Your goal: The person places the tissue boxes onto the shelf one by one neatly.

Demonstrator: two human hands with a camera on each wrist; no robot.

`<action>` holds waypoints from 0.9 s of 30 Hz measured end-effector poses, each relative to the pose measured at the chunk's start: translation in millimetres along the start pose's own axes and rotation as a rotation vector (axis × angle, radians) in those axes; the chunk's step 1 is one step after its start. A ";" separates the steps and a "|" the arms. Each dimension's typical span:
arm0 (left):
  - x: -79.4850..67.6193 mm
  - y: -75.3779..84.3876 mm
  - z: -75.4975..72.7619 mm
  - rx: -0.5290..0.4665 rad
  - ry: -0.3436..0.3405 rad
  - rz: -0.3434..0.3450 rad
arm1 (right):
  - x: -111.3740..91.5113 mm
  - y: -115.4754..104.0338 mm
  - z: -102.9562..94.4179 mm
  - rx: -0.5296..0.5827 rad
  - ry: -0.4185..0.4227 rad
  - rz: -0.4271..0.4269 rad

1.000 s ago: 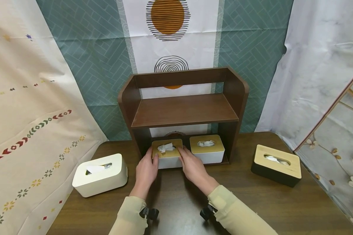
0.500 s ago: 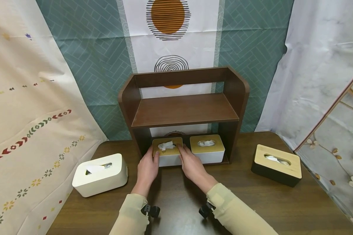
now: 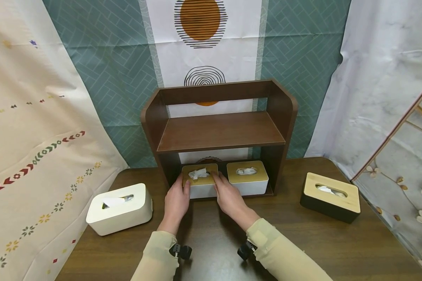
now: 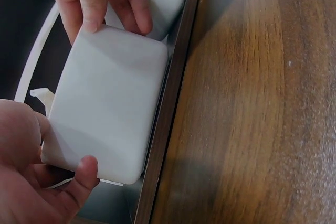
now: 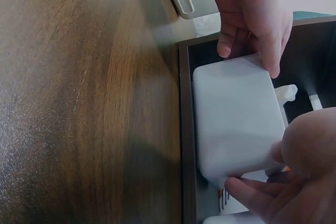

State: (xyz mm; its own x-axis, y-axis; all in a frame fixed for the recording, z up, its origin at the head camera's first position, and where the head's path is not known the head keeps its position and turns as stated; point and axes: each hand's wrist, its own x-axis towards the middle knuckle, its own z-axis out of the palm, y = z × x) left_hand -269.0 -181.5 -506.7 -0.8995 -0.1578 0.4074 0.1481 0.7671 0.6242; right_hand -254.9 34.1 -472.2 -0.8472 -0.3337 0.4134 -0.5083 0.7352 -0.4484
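Observation:
A tissue box (image 3: 203, 191) with a white body and gold lid stands on the lower shelf of a dark brown rack, a white tissue poking from its slot. My left hand (image 3: 176, 201) grips its left end and my right hand (image 3: 231, 198) its right end. In the left wrist view, the box's plain white front (image 4: 105, 103) faces the camera, just inside the shelf's front edge. The right wrist view shows fingers of both hands around its two ends. A matching gold-lidded tissue box (image 3: 248, 188) stands right beside my right hand.
The brown two-tier rack (image 3: 221, 130) stands at the table's back, before a patterned curtain. A white tissue box (image 3: 121, 218) lies on the wooden table (image 3: 211, 242) at left. At right is a black tissue box with a light wood lid (image 3: 330, 208).
Both hands have slid the gold-lidded tissue box slightly deeper onto the lower shelf. Over the last half second it has stayed put, with both hands still on it.

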 end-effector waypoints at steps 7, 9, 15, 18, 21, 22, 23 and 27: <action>-7.2 16.1 -15.2 -0.017 -0.031 -0.018 | -1.8 1.0 2.0 0.005 0.029 -0.031; -7.3 4.6 -6.6 -0.007 -0.003 0.009 | -2.9 4.9 7.5 0.003 0.040 -0.039; -18.9 23.1 -22.7 -0.061 -0.019 0.048 | -5.3 25.8 36.5 -0.017 0.085 -0.077; -26.3 38.1 -35.6 -0.047 -0.041 0.049 | -6.6 34.2 47.8 -0.046 0.108 -0.089; -32.8 42.7 -41.1 -0.015 -0.060 0.050 | -10.6 30.6 44.1 -0.067 0.124 -0.103; -34.9 43.6 -42.4 -0.008 -0.065 0.050 | -13.0 24.3 37.2 -0.060 0.120 -0.106; -37.0 44.1 -43.5 -0.001 -0.073 0.046 | -15.4 17.6 30.1 -0.047 0.110 -0.106; -44.7 45.5 -47.4 0.019 -0.079 0.050 | -25.2 -7.8 2.2 -0.012 0.068 -0.093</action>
State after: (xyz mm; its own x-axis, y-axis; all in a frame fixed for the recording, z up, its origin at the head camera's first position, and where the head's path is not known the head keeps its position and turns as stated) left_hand -202.5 -169.1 -464.9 -0.9209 -0.0697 0.3835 0.1869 0.7844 0.5914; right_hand -229.9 35.4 -480.8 -0.7841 -0.3598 0.5057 -0.5817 0.7101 -0.3968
